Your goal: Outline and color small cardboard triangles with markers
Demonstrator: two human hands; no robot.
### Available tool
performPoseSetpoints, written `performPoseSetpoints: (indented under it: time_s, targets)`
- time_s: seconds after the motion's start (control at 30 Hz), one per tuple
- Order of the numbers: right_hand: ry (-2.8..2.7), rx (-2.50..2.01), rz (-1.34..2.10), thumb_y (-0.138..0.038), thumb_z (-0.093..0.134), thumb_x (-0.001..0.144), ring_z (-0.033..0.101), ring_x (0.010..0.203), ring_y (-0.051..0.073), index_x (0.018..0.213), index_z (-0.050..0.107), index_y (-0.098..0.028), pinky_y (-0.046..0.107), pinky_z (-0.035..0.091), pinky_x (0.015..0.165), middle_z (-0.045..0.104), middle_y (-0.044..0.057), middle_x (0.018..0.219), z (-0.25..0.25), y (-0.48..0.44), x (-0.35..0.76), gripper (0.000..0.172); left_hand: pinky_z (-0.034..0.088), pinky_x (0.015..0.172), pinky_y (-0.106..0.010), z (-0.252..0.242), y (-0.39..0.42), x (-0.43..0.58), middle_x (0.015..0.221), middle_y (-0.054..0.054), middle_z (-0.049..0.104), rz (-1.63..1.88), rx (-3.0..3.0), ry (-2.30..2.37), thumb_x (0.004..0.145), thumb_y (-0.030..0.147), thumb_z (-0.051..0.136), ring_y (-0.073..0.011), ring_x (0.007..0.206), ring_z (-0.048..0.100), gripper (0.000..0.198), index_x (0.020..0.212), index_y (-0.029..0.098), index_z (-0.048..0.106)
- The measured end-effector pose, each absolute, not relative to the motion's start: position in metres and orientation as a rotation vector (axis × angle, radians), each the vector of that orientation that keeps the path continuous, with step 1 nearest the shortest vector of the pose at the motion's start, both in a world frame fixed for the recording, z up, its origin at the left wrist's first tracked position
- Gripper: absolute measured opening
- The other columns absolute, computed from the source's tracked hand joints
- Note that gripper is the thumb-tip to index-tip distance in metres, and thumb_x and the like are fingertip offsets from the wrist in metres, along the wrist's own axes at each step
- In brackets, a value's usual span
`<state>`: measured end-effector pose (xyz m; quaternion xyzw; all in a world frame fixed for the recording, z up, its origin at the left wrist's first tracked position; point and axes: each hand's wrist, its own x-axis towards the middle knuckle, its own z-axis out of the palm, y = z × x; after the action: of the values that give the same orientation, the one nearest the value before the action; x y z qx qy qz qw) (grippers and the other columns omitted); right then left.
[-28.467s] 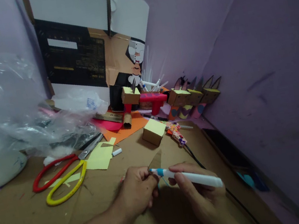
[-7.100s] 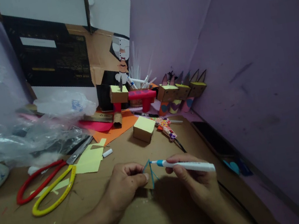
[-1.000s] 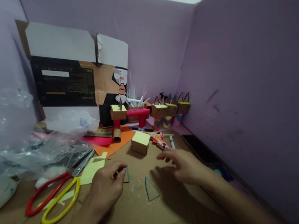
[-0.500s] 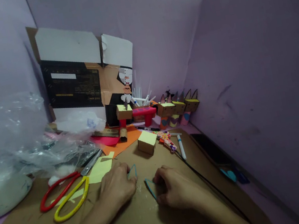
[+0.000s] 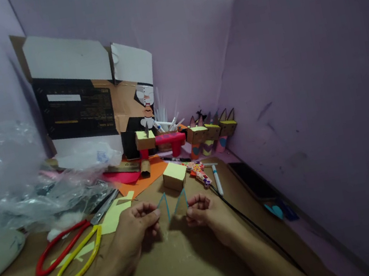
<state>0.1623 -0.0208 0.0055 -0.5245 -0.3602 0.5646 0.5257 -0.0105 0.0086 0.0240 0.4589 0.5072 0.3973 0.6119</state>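
Note:
In my left hand (image 5: 136, 228) a small triangle with a blue edge (image 5: 166, 204) is pinched between thumb and fingers. My right hand (image 5: 208, 214) pinches a similar blue-edged triangle (image 5: 180, 202) by its outer side. Both triangles stand point up, a small gap between them, above the cardboard sheet (image 5: 172, 273). Just behind them sits a small cardboard box (image 5: 174, 177) with a pale yellow top. Left of my left hand lie scissors (image 5: 92, 230) with one red and one yellow handle, by pale yellow paper (image 5: 113, 217).
A patterned glue gun (image 5: 198, 172) with a black cord and a white marker (image 5: 217, 180) lie at right, near a dark phone-like slab (image 5: 252, 181). Clear plastic bags (image 5: 35, 183) crowd the left. Eared cardboard figures (image 5: 212, 133) and an unfolded carton (image 5: 75, 105) stand behind.
Both hands have lifted from the cardboard and turned, bringing the two triangles upright and closer together in front of the small box. The whole view has shifted slightly, so things appear further left.

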Motion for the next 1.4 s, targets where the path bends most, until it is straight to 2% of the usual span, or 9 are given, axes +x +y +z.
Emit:
performPoseSetpoints:
  time_s: [0.3, 0.57, 0.77, 1.0, 1.2, 1.4]
  targets:
    - [-0.784, -1.146, 1.411, -0.017, 0.073, 0.047, 0.057, 0.042, 0.01, 0.066, 0.053, -0.015, 0.026, 0.05, 0.048, 0.058, -0.005, 0.049, 0.004, -0.026, 0.149, 0.027, 0.031, 0.037, -0.015, 0.012, 0.004, -0.003, 0.043, 0.004, 0.054, 0.884, 1.119, 1.138, 0.055, 0.031, 0.067, -0.0055, 0.036, 0.043, 0.026, 0.064, 0.015, 0.049]
    - [-0.791, -1.118, 1.447, -0.021, 0.076, 0.047, 0.057, 0.044, 0.01, 0.067, 0.055, -0.013, 0.024, 0.05, 0.046, 0.06, -0.003, 0.05, 0.005, -0.029, 0.143, 0.031, 0.026, 0.032, -0.014, 0.003, 0.003, 0.001, 0.038, 0.004, 0.054, 0.853, 1.179, 1.15, 0.06, 0.034, 0.062, -0.0054, 0.03, 0.039, 0.024, 0.066, 0.016, 0.048]
    - [-0.798, -1.108, 1.45, -0.024, 0.078, 0.046, 0.057, 0.044, 0.01, 0.068, 0.055, -0.012, 0.024, 0.05, 0.047, 0.061, -0.003, 0.051, 0.003, -0.029, 0.143, 0.034, 0.025, 0.03, -0.014, 0.007, 0.001, 0.001, 0.038, 0.003, 0.054, 0.848, 1.174, 1.137, 0.059, 0.035, 0.062, -0.0059, 0.029, 0.039, 0.024, 0.066, 0.016, 0.047]
    - [-0.778, -1.102, 1.422, -0.023, 0.08, 0.042, 0.057, 0.04, 0.011, 0.067, 0.055, -0.014, 0.024, 0.05, 0.039, 0.06, -0.004, 0.047, -0.01, -0.025, 0.139, 0.037, 0.026, 0.031, -0.014, 0.007, -0.003, 0.005, 0.036, 0.004, 0.052, 0.887, 1.141, 1.159, 0.058, 0.035, 0.062, -0.0058, 0.029, 0.039, 0.025, 0.063, 0.017, 0.046]
    - [-0.745, -1.085, 1.454, -0.025, 0.081, 0.043, 0.06, 0.042, 0.012, 0.066, 0.055, -0.013, 0.025, 0.052, 0.045, 0.062, -0.002, 0.047, -0.003, -0.03, 0.139, 0.037, 0.021, 0.03, -0.014, 0.005, -0.004, 0.005, 0.034, 0.006, 0.049, 0.885, 1.082, 1.131, 0.058, 0.037, 0.063, -0.0046, 0.027, 0.034, 0.027, 0.063, 0.018, 0.045]
    - [-0.72, -1.076, 1.455, -0.026, 0.081, 0.045, 0.062, 0.046, 0.013, 0.067, 0.055, -0.012, 0.024, 0.052, 0.05, 0.063, -0.001, 0.049, -0.001, -0.034, 0.138, 0.036, 0.022, 0.031, -0.013, 0.007, -0.006, 0.004, 0.033, 0.007, 0.047, 0.897, 1.024, 1.076, 0.056, 0.037, 0.065, -0.0035, 0.029, 0.034, 0.029, 0.063, 0.017, 0.044]
